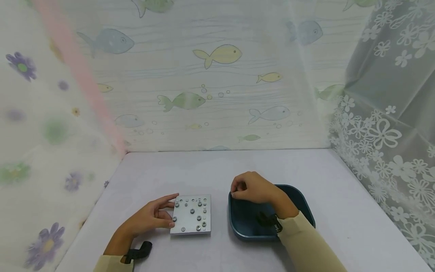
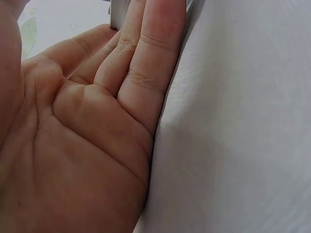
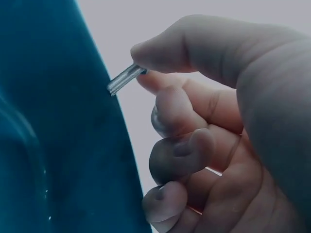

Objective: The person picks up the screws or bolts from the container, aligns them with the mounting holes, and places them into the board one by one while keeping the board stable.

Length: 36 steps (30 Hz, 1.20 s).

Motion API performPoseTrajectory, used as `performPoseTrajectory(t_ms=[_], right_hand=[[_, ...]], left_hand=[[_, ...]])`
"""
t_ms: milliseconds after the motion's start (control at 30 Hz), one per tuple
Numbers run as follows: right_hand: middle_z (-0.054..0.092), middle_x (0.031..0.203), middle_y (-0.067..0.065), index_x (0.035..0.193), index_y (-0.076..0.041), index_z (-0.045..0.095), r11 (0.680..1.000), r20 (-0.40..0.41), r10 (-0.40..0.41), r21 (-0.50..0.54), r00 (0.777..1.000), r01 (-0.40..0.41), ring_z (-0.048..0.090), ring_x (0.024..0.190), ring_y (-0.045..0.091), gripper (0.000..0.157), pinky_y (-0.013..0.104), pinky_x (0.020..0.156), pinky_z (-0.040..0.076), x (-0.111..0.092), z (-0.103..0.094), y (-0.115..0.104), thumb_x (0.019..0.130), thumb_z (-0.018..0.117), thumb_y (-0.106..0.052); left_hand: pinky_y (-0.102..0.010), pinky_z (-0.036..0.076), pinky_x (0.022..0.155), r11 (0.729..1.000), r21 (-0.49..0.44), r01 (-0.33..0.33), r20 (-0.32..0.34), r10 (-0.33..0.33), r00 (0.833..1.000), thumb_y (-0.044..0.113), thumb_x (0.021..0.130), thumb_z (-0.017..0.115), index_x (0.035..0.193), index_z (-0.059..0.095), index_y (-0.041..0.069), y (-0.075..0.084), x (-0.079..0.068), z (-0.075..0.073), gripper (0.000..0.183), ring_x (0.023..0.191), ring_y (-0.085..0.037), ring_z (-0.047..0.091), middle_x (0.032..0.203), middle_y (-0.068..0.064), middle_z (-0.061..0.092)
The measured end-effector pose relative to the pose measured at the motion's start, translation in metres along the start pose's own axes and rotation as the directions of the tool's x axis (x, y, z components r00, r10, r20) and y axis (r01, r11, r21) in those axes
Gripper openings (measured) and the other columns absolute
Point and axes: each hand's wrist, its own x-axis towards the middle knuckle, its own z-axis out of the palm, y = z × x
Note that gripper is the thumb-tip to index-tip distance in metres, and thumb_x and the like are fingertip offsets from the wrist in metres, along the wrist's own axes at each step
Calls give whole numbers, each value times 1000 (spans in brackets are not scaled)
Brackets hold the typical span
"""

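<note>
My left hand [image 1: 152, 213] holds the silver metal plate [image 1: 185, 221] by its left side, index finger near the far left corner and thumb at the near left edge. Several socket-head screws [image 1: 192, 211] and some small holes dot its top. In the left wrist view, a bit of the plate [image 2: 118, 13] shows beyond the fingers. My right hand [image 1: 255, 187] is over the far left part of a dark blue tray [image 1: 234, 235]. Between thumb and index finger it pinches a small metal screw [image 3: 125, 80], shaft pointing toward the tray; the fingertips hide its other end.
A white-covered table [image 1: 173, 170] lies under everything. Fish-patterned cloth [image 1: 221, 87] hangs at the back, flowered cloth [image 1: 51, 151] on the left and a lace curtain [image 1: 384, 132] on the right. The tray's raised rim stands to the right of the plate.
</note>
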Motion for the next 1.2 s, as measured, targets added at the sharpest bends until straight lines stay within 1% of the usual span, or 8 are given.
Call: performPoseTrajectory(t_ms=[67,200,267,500,633,733,1000,1200], right_hand=[[57,66,-8,95,-23,73,1000,-17,-7,21,1000,8,52,61,6,2,28,64,49,0,0,-2,96,73,-25],[56,65,-8,98,-19,74,998,-53,-26,63,998,30,51,60,6,8,28,64,49,1,3,-6,96,73,-27],[55,65,-8,100,-18,74,997,-67,-36,71,997,40,51,60,6,10,28,64,49,2,4,-9,96,72,-27],[53,65,-8,100,-18,73,996,-100,-41,75,994,49,50,60,6,8,28,62,48,8,11,-15,96,72,-25],[52,65,-8,100,-19,72,996,-114,-46,73,992,54,49,60,5,7,27,61,47,12,16,-18,95,72,-24],[52,65,-8,99,-21,72,996,-124,-43,76,991,53,50,60,6,4,27,61,47,15,19,-25,95,71,-22],[53,66,-7,96,-22,71,996,-134,-26,79,991,37,50,61,7,3,26,60,45,27,33,-41,94,73,-23],[55,68,-6,96,-25,71,998,-149,-19,53,989,27,51,60,9,5,25,58,44,33,42,-51,94,74,-21]], left_hand=[[-29,56,89,1000,1,3,-1,-3,1000,16,83,87,164,30,17,-2,1,-1,99,100,-33,76,149,-23,53],[-29,56,88,1000,1,4,0,-4,1000,16,83,87,164,31,18,-3,1,-3,99,99,-33,76,149,-22,54],[-30,57,88,1000,2,-4,7,4,1000,16,84,86,164,30,17,-3,1,-3,98,99,-34,76,148,-23,54],[-30,56,87,1000,1,3,19,-3,1000,15,84,86,164,32,20,-5,1,-3,97,99,-34,76,148,-21,54],[-30,56,88,1000,3,-3,20,3,1000,15,84,86,164,32,19,-6,3,-3,97,99,-35,75,147,-21,55],[-30,56,88,1000,1,-3,18,3,1000,16,83,86,164,32,19,-7,4,-3,97,99,-35,75,146,-21,56],[-30,55,89,1000,6,7,2,-7,1000,17,83,87,163,33,20,-5,5,-3,97,99,-34,75,145,-20,57],[-30,55,89,1000,9,13,-3,-13,1000,18,83,87,163,33,19,-4,4,-3,97,98,-32,76,145,-20,57]])
